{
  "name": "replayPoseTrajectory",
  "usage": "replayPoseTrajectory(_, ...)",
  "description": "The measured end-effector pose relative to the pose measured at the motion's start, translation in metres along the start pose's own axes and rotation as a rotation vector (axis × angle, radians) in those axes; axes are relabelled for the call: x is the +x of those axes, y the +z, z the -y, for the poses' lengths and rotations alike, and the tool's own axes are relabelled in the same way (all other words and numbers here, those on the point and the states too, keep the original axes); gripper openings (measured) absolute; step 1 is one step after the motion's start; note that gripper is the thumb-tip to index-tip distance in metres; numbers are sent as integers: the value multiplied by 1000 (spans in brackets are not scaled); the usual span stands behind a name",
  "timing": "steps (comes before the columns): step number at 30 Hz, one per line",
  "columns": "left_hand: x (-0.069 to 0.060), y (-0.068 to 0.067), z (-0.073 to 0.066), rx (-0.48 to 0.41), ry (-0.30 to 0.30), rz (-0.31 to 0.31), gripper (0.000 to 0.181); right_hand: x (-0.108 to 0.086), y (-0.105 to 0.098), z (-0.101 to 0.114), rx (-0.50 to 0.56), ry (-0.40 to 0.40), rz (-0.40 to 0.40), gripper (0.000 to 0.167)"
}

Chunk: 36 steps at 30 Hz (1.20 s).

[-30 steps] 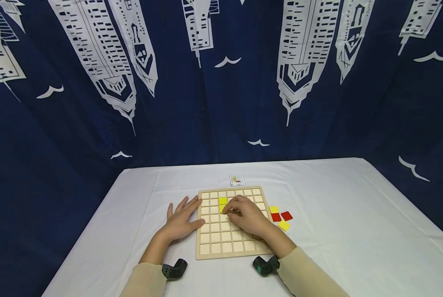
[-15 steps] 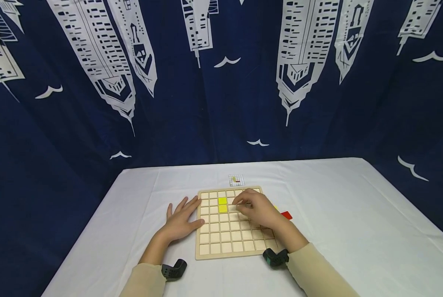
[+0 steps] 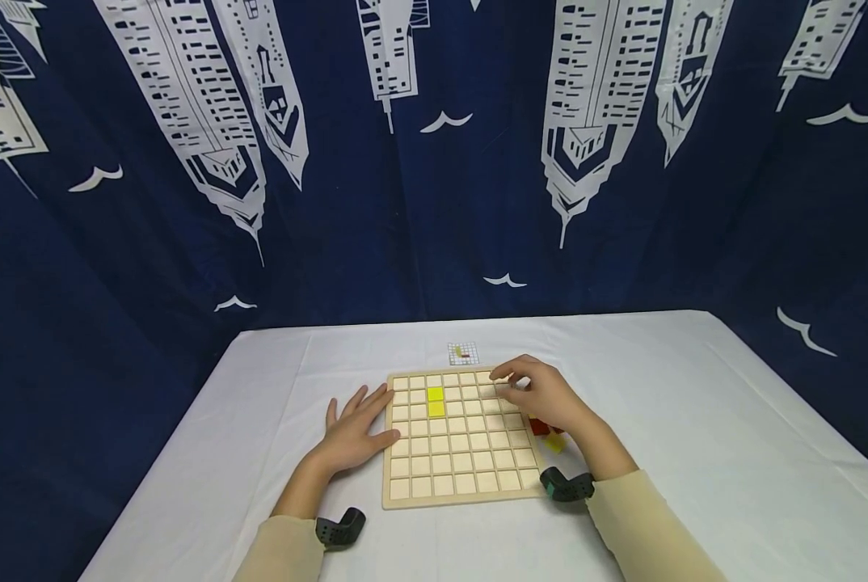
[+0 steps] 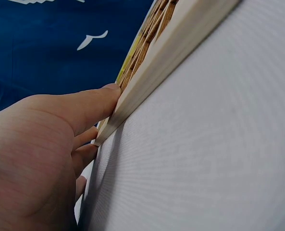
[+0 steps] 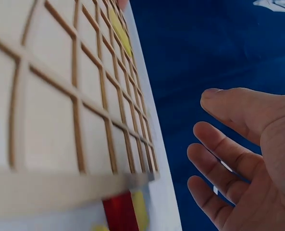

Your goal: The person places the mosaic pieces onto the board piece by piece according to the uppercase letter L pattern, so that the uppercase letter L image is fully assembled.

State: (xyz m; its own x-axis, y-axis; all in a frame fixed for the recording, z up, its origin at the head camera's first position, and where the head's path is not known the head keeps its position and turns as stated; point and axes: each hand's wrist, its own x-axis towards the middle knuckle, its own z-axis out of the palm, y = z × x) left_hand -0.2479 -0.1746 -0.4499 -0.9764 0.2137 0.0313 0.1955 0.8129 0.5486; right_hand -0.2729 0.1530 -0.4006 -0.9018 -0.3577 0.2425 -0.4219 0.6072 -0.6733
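Note:
A wooden grid board lies on the white table, with two yellow tiles in adjoining cells of one column. Along the board's left edge rests my left hand, its fingers spread and its thumb on the rim; the left wrist view shows the thumb on the wooden edge. Above the board's upper right part hovers my right hand, fingers loosely bent. In the right wrist view that hand holds nothing between thumb and fingers.
Right of the board lie red tiles and a yellow tile, partly hidden by the right hand and wrist. A small printed grid card lies behind the board. A dark blue patterned curtain hangs behind the table.
My right hand has moved off the yellow tiles towards the board's right side, uncovering the lower yellow tile and the cells around it. My left hand has stayed in place.

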Motion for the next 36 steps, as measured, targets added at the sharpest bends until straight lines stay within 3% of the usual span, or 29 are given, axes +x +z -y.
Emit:
replayPoseTrajectory(13, 0, 0, 0, 0, -4, 2, 73, -6, -22, -29, -12, 180, 70, 28)
replayPoseTrajectory(21, -1, 0, -1, -1, 7, -2, 71, -9, -27, -45, -10, 221, 111, 31)
replayPoseTrajectory(36, -1, 0, -1, 3, 6, -3, 68, -15, -25, -62, 14, 122, 189, 37)
